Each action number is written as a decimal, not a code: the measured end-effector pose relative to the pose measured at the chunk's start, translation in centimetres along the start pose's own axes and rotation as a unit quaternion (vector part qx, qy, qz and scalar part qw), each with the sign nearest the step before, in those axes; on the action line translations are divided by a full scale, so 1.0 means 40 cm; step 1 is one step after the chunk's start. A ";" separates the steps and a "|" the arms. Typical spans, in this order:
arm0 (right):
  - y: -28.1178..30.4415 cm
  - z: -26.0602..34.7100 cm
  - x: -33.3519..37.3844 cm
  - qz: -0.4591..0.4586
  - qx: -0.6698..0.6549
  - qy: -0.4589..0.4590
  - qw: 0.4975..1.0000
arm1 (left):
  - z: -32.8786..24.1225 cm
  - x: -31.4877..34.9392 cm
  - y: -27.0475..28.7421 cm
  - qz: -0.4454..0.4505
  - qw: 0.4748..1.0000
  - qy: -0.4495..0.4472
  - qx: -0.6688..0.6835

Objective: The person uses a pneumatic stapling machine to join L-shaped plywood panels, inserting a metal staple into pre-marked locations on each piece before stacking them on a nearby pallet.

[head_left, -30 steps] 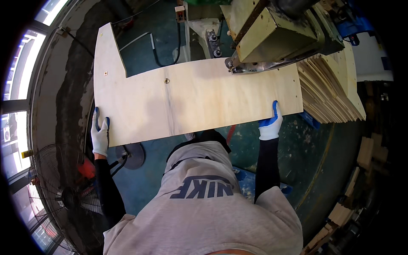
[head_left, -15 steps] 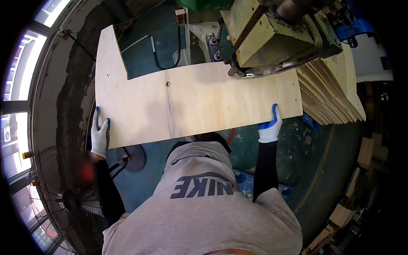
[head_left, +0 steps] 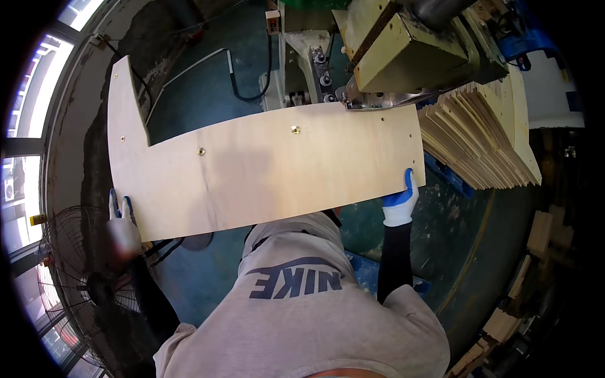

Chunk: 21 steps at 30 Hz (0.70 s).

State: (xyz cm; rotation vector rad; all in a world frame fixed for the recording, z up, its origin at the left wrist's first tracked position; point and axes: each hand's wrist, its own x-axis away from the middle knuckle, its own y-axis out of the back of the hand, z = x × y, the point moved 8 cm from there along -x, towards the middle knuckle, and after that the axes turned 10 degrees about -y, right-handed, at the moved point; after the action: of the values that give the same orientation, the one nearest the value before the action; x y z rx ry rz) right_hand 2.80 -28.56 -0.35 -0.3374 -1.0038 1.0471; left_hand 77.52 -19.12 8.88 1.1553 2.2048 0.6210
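Observation:
A large pale plywood panel (head_left: 252, 183), L-shaped with an arm rising at its far left, spans the space before me. Brass-coloured inserts sit in its face, among them one metal insert (head_left: 295, 130) right of the middle. My left hand (head_left: 122, 227), in a white and blue glove, grips the panel's near left corner. At the near right corner my right hand (head_left: 400, 200), gloved alike, has its thumb on top and its other fingers hidden beneath. The far right edge of the panel lies at the metal foot of a green machine (head_left: 409, 57).
Stacked plywood panels (head_left: 479, 135) stand right of the machine. A wire-caged fan (head_left: 94, 283) is at my left, by the windows. A switch box (head_left: 272, 22) with a dark cable hangs behind the panel. Wood pieces (head_left: 504, 321) lie at the lower right.
The panel has moved left and toward me, its left end most. My left hand has gone with it. A second insert now shows in the panel, right of the middle.

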 end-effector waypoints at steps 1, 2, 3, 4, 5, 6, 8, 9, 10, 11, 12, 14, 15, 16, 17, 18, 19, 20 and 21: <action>0.002 -0.036 0.007 0.000 -0.003 -0.011 1.000 | 0.018 0.009 0.036 -0.014 0.998 0.045 0.035; -0.008 -0.067 -0.003 0.007 -0.007 -0.023 1.000 | 0.068 0.015 0.086 -0.027 0.997 0.052 0.054; -0.041 -0.090 -0.008 0.014 -0.006 -0.030 0.999 | 0.099 0.014 0.117 -0.035 0.997 0.050 0.056; -0.057 -0.095 -0.020 0.007 0.026 -0.004 1.000 | 0.129 0.006 0.135 -0.041 0.996 0.047 0.060; -0.072 -0.102 -0.032 0.006 0.044 -0.004 0.999 | 0.150 -0.005 0.147 -0.041 0.996 0.071 0.045; -0.085 -0.104 -0.042 0.005 0.061 -0.003 0.998 | 0.163 -0.007 0.150 -0.040 0.996 0.071 0.044; -0.105 -0.108 -0.043 0.013 0.054 -0.008 0.998 | 0.175 -0.020 0.148 -0.038 0.996 0.073 0.040; -0.118 -0.106 -0.037 0.012 0.051 -0.009 0.999 | 0.186 -0.019 0.149 -0.030 0.996 0.073 0.039; -0.128 -0.107 -0.033 0.012 0.048 -0.010 0.999 | 0.205 -0.019 0.156 -0.022 0.996 0.072 0.038; -0.133 -0.110 -0.026 0.013 0.054 -0.004 0.998 | 0.218 -0.021 0.159 -0.014 0.997 0.071 0.037; -0.136 -0.115 -0.014 0.014 0.060 0.002 0.998 | 0.227 -0.021 0.167 -0.009 0.998 0.064 0.022; -0.135 -0.129 0.002 0.010 0.060 0.006 0.998 | 0.242 -0.023 0.182 0.003 0.999 0.050 -0.007; -0.133 -0.138 0.008 0.004 0.053 0.004 0.999 | 0.259 -0.027 0.184 0.003 0.997 0.070 0.019; -0.131 -0.145 0.012 -0.002 0.047 0.003 0.999 | 0.272 -0.040 0.181 0.009 0.997 0.070 0.024; -0.120 -0.157 0.008 -0.019 0.036 -0.009 0.999 | 0.278 -0.056 0.171 0.015 0.997 0.072 0.028; -0.107 -0.163 0.003 -0.025 0.027 -0.011 0.999 | 0.283 -0.076 0.157 0.019 0.997 0.073 0.035; -0.090 -0.172 -0.002 -0.031 0.018 -0.012 0.999 | 0.289 -0.095 0.145 0.031 0.996 0.080 0.025; -0.095 -0.178 -0.003 -0.035 0.009 -0.016 0.999 | 0.298 -0.110 0.139 0.032 0.996 0.084 0.030; -0.105 -0.176 -0.004 -0.026 0.013 -0.008 1.000 | 0.307 -0.122 0.132 0.033 0.995 0.088 0.034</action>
State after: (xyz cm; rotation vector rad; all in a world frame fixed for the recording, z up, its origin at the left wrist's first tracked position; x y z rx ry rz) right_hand 10.90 -29.32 -1.43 -0.2819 -1.0073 1.0160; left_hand 91.08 -18.80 4.52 1.2557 2.3584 0.7036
